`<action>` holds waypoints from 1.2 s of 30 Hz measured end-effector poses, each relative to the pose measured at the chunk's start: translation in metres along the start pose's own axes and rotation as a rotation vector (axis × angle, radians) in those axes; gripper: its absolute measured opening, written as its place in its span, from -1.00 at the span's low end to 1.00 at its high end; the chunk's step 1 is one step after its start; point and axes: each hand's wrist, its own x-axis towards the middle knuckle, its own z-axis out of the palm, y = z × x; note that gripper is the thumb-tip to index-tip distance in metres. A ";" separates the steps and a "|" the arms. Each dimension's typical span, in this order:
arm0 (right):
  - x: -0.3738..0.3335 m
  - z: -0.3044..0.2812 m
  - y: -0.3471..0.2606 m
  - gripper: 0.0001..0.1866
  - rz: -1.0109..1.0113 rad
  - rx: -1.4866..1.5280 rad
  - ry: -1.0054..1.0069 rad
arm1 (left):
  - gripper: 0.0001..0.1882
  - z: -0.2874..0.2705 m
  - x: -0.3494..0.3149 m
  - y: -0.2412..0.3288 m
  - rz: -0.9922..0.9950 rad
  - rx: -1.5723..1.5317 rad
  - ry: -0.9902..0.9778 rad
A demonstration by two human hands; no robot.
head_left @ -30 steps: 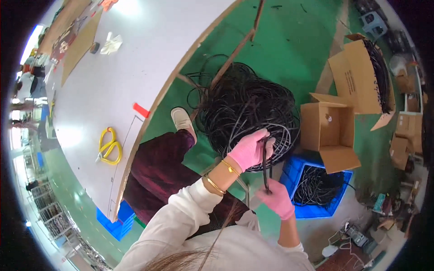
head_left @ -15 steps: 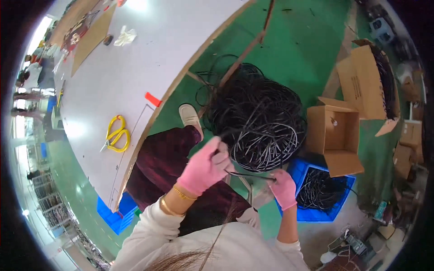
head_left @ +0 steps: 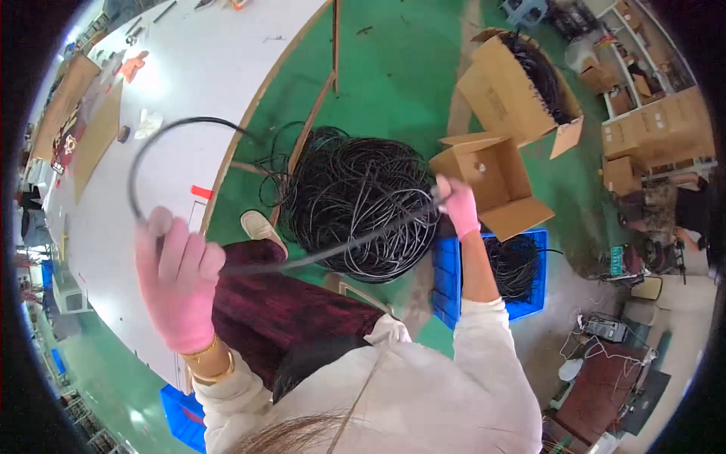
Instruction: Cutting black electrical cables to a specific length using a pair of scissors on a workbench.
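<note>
On the head cam, left hand (head_left: 175,280) is wrapped round a black cable (head_left: 352,244), right hand (head_left: 459,206) is pinching it too, so it's strung between them and loops out past the left. Pile (head_left: 355,193) sits beyond, between both hands; crate (head_left: 447,276) is near the right.

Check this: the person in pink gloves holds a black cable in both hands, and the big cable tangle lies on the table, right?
Not quite: the head view shows the big cable tangle on the green floor, not on the table. The left hand and right hand do hold the black cable.
</note>
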 end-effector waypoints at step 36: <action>-0.186 -0.119 -0.235 -0.33 -0.442 0.242 0.278 | -0.57 -0.068 -0.293 0.019 -0.111 0.478 0.376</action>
